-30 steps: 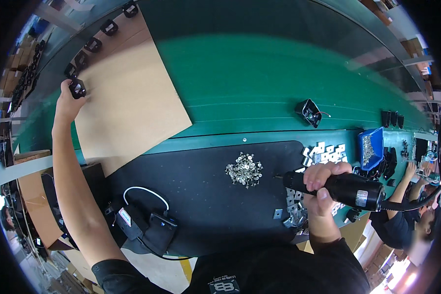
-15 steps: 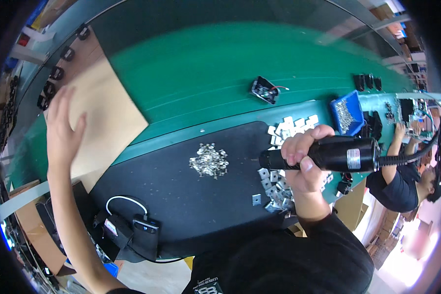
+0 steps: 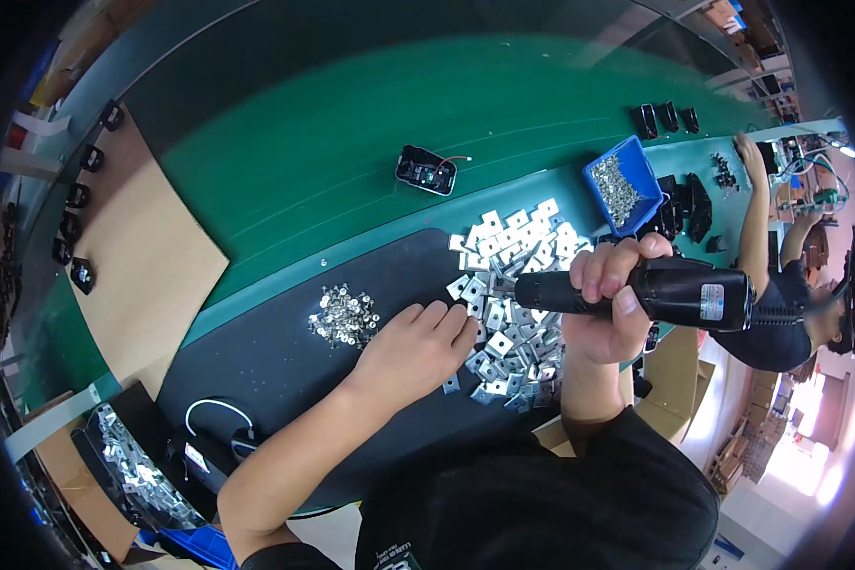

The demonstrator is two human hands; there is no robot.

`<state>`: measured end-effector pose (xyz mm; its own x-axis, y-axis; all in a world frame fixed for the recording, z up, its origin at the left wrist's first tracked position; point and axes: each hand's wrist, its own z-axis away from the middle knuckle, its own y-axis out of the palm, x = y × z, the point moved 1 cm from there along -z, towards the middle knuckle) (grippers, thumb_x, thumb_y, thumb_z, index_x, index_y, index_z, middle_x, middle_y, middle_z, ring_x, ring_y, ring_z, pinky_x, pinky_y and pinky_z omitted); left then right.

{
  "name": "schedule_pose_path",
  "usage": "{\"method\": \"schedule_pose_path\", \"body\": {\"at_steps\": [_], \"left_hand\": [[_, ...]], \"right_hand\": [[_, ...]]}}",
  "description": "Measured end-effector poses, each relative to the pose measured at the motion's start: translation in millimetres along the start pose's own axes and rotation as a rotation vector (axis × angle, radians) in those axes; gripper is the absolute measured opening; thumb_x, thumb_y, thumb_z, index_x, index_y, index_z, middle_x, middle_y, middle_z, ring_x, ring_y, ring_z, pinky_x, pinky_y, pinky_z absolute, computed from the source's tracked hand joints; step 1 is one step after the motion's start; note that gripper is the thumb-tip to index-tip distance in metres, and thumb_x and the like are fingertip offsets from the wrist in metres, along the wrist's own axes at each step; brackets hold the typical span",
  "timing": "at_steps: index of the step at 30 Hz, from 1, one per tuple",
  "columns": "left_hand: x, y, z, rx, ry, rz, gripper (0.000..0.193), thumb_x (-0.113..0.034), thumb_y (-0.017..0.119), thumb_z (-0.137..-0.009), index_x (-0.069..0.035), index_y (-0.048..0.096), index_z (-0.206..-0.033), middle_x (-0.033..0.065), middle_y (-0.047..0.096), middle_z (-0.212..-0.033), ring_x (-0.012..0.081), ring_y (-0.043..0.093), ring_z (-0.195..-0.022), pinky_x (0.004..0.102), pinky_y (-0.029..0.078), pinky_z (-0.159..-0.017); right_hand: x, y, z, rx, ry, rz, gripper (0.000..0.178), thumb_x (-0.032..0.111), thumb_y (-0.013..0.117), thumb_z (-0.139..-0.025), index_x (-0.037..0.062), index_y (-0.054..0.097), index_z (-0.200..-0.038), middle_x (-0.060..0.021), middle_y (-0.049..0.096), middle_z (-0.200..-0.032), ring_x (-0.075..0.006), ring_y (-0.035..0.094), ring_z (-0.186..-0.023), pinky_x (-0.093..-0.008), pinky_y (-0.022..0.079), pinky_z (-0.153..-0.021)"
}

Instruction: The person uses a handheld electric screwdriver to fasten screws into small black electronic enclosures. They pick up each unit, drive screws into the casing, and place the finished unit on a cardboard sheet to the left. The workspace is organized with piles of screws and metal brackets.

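1. Our right hand [image 3: 610, 296] is wrapped round the black driver [image 3: 679, 293], tip kinda lost against the silver plates [image 3: 500, 344].
2. Our left hand [image 3: 413, 353] curls at their left edge; fingertips hidden, so we can't tell if it's gripping.

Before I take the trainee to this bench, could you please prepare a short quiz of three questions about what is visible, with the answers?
1. Which hand holds the power tool?
2. True or false: the screw pile lies on the cardboard.
3. Which of these is nearest to the left hand?
a) blue bin
b) metal plates
c) white cable

Key:
1. The right hand.
2. False: the screw pile lies on the black mat.
3. b
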<state>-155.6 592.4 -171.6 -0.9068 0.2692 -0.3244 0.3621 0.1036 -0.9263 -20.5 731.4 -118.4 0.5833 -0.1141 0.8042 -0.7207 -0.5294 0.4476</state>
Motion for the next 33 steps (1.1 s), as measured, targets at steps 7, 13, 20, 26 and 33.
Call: {"method": "schedule_pose_path", "body": {"at_steps": [7, 13, 20, 26, 33], "left_hand": [[-10.6, -4.8, 7.5, 0.053, -0.283, 0.001, 0.01, -0.009, 0.059, -0.071, -0.006, 0.054, -0.08, 0.0059, 0.05, -0.076, 0.0202, 0.056, -0.074, 0.0337, 0.05, -0.066], [-33.1, -4.3, 19.9, -0.133, -0.442, 0.302, 0.017, -0.015, 0.068, -0.077, -0.004, 0.055, -0.078, 0.008, 0.055, -0.075, 0.0257, 0.057, -0.071, 0.0367, 0.049, -0.062], [-64.4, -1.4, 58.1, -0.369, -0.624, 0.542, 0.013, -0.007, 0.069, -0.076, -0.002, 0.059, -0.082, 0.0096, 0.062, -0.078, 0.0277, 0.062, -0.069, 0.0365, 0.051, -0.062], [-52.8, -5.6, 75.0, -0.377, -0.681, 0.505, 0.012, -0.005, 0.069, -0.076, -0.002, 0.059, -0.081, 0.0108, 0.062, -0.077, 0.0279, 0.062, -0.068, 0.036, 0.05, -0.061], [-13.3, -31.0, 60.7, -0.465, -0.716, 0.297, 0.013, -0.004, 0.071, -0.071, -0.002, 0.06, -0.078, 0.0103, 0.062, -0.081, 0.0279, 0.061, -0.075, 0.0371, 0.05, -0.066]], "right_hand": [[-21.4, 34.8, -32.3, 0.008, 0.058, -0.187, 0.047, 0.012, 0.064, -0.076, 0.0035, 0.042, -0.116, -0.0045, 0.049, -0.072, -0.0155, 0.05, -0.061, -0.0318, 0.044, -0.059], [-75.7, 98.2, -34.6, 0.245, 0.197, -0.099, 0.044, 0.002, 0.063, -0.074, 0.001, 0.043, -0.112, -0.0076, 0.054, -0.071, -0.0157, 0.053, -0.061, -0.0302, 0.044, -0.056], [-118.7, 130.2, -27.0, 0.348, 0.301, -0.086, 0.04, -0.003, 0.062, -0.074, -0.0011, 0.045, -0.111, -0.0081, 0.056, -0.073, -0.0148, 0.055, -0.064, -0.0284, 0.045, -0.058], [-122.1, 133.1, -28.7, 0.308, 0.33, -0.081, 0.04, -0.002, 0.061, -0.074, -0.0003, 0.046, -0.111, -0.0077, 0.057, -0.075, -0.0148, 0.055, -0.066, -0.0293, 0.046, -0.062], [-58.3, 99.5, -51.5, 0.134, 0.116, -0.137, 0.043, 0.008, 0.059, -0.076, 0.0014, 0.046, -0.117, -0.0052, 0.05, -0.071, -0.0152, 0.049, -0.062, -0.0319, 0.044, -0.062]]}}
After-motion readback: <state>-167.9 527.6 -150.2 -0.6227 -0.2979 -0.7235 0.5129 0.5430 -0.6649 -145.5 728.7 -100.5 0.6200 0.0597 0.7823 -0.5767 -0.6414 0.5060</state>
